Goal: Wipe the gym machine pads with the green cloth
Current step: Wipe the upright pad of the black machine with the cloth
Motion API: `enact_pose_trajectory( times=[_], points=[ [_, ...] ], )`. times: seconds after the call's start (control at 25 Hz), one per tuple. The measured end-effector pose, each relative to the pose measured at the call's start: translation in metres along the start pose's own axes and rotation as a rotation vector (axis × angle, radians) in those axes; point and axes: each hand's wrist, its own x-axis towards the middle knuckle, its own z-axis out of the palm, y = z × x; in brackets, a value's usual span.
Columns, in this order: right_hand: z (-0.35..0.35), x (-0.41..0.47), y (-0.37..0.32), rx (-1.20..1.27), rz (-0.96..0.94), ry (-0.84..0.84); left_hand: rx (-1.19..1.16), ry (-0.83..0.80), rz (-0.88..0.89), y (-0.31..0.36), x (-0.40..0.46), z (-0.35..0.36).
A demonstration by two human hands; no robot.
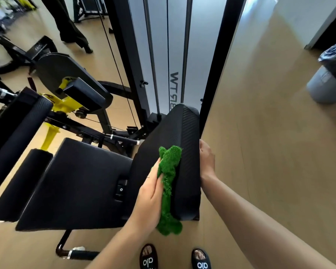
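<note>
A fluffy green cloth lies pressed along the front face of the black back pad, which stands tilted in the middle of the view. My left hand holds the cloth flat against that pad, fingers pointing up. My right hand grips the pad's right edge, fingers wrapped behind it. The black seat pad lies to the left, with a black roller pad beside it. Another black pad sits higher up on the yellow arm.
The machine's weight stack tower rises behind the back pad. A grey bin with a black bag stands at the right on the wooden floor. A person's legs are at the top left. My sandalled feet are below.
</note>
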Motion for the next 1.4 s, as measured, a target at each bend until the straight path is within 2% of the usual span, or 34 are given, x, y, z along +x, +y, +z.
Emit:
enact_pose_trajectory(
  times=[0.2,0.4,0.52,0.68,0.8,1.0,1.12,1.28,1.4],
  points=[
    [0.003,0.013,0.001,-0.022,0.037,0.021,0.093,0.01,0.084,0.005,0.093,-0.003],
    [0.002,0.014,-0.002,-0.017,0.023,0.025,0.12,0.023,0.004,0.025,0.172,0.002],
    [0.0,0.003,-0.002,-0.036,0.021,0.028,0.036,0.03,-0.042,0.019,0.132,-0.001],
    [-0.001,-0.008,0.0,-0.075,0.021,0.031,-0.013,0.033,0.008,-0.025,0.001,-0.011],
    [0.0,-0.01,0.0,-0.094,0.008,0.034,-0.006,0.042,0.046,-0.037,-0.041,-0.006],
    [0.001,0.005,0.003,-0.086,0.013,0.069,-0.002,-0.021,0.085,-0.035,0.025,-0.015],
    [0.003,0.013,0.005,-0.078,0.024,0.084,0.065,0.035,0.089,-0.033,0.09,-0.016],
    [0.003,0.016,0.004,-0.086,0.011,0.072,0.105,0.064,-0.031,-0.02,0.161,-0.015],
    [0.001,0.008,0.002,-0.066,0.015,0.056,0.07,0.099,-0.09,-0.01,0.145,-0.012]
  ],
)
